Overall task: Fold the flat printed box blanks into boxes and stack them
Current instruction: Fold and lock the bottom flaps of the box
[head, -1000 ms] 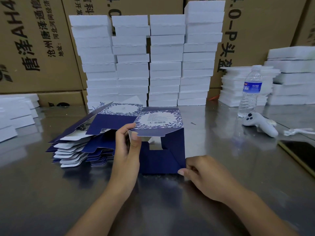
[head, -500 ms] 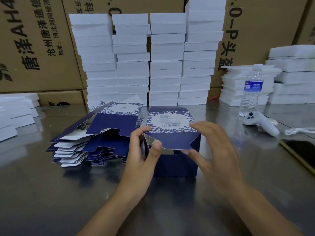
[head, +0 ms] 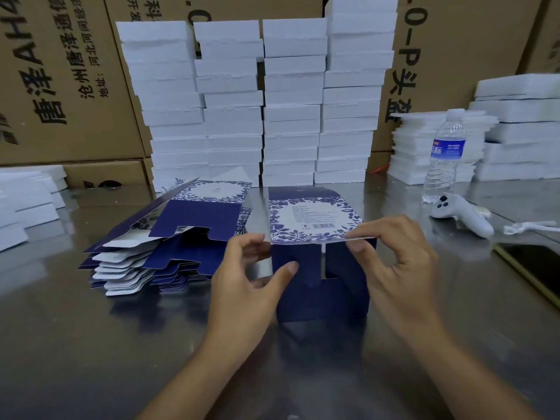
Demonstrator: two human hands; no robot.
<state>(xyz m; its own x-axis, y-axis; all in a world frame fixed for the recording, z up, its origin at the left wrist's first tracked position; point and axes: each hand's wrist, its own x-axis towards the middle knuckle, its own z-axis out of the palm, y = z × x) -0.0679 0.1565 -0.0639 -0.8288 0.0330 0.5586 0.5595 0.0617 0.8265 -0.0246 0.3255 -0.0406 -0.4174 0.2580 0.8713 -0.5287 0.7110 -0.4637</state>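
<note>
1. Box [head: 321, 295] stands on the table [head: 91, 344] straight ahead of you at 12 o'clock, between your two hands, with its dark blue front facing you.
2. Its lid [head: 312, 219], printed with a leafy blue border and a barcode, lies roughly level over the body. Below it, the front shows a narrow upright gap between two blue panels.
3. Your left hand [head: 245, 286] holds the box at its 9 o'clock side. The thumb presses on the blue front and the fingers curl in at the top left corner.
4. Your right hand [head: 400, 262] pinches the lid's near right corner between thumb and forefinger. The other fingers curl loosely beneath it, beside the box's 3 o'clock edge.
5. Blanks [head: 145, 262] lie in a fanned pile just beside the box at its 10 o'clock. White and blue flaps stick out toward you, and the top blank is tilted up at the back.
6. Foam [head: 291, 101] rises in four tall white columns at 12 o'clock behind the box, set against brown cartons [head: 60, 86]. Lower piles of it sit at 2 o'clock and at 9 o'clock.
7. At 2 o'clock a bottle [head: 444, 156] stands upright, well apart from the box, with a white controller [head: 460, 213] lying just in front of it.
8. At 3 o'clock a dark phone [head: 533, 268] lies flat near the table's right edge.
</note>
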